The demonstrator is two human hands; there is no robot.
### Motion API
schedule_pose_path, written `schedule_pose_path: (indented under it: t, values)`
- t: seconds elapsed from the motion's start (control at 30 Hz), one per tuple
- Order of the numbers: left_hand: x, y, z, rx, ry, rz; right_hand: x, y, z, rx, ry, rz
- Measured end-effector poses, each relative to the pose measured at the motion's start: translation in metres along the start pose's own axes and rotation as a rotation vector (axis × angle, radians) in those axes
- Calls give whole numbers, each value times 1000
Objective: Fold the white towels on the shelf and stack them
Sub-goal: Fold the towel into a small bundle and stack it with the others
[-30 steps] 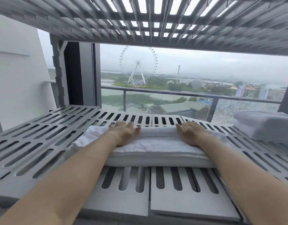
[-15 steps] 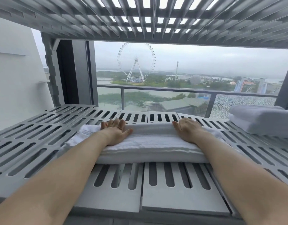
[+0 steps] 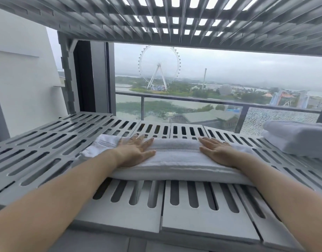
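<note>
A white towel (image 3: 176, 157), folded into a long band, lies across the middle of the slotted grey shelf (image 3: 192, 206). My left hand (image 3: 136, 151) rests flat on its left part, fingers spread. My right hand (image 3: 217, 151) lies flat on its right part, fingers spread too. Neither hand grips the cloth. The towel's left end (image 3: 102, 144) sticks out past my left hand, slightly rumpled. A stack of folded white towels (image 3: 298, 139) sits at the shelf's far right.
Another slotted grey shelf (image 3: 174, 20) hangs low overhead. A white wall (image 3: 23, 79) closes the left side. Behind the shelf is a window with a balcony railing (image 3: 192, 99).
Both hands have flattened and spread their fingers on the towel, sliding slightly outward. The view has shifted a little.
</note>
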State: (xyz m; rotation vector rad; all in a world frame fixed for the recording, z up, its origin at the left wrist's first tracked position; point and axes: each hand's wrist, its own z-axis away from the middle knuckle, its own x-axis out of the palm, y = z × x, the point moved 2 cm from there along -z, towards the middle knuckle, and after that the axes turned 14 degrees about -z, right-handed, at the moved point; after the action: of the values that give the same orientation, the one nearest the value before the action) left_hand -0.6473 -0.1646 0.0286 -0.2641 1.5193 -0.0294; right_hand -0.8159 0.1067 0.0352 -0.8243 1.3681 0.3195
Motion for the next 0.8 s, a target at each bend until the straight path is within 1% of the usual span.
schedule_pose_path:
  t: [0.07,0.13,0.2,0.3,0.37,0.43,0.57,0.7,0.8]
  values:
    - [0,-3,12,19,16,1,-3,-9,5,-64,34,-7]
    - [1,-6,29,83,34,-8,-3,-28,13,-160,43,-54]
    - [1,-9,45,154,69,-42,3,-59,21,-223,-61,-80]
    - [0,-15,66,209,89,-75,25,-126,27,-273,-257,1]
    - [-1,-21,77,240,97,-88,40,-166,28,-319,-299,43]
    - [-1,-33,88,244,112,-90,52,-189,30,-340,-280,92]
    - [1,-64,106,236,159,-115,60,-199,37,-328,-232,140]
    - [-2,-82,118,277,179,-20,59,-204,42,-293,-240,148]
    - [-3,-94,122,302,273,-12,69,-223,44,-339,-140,160]
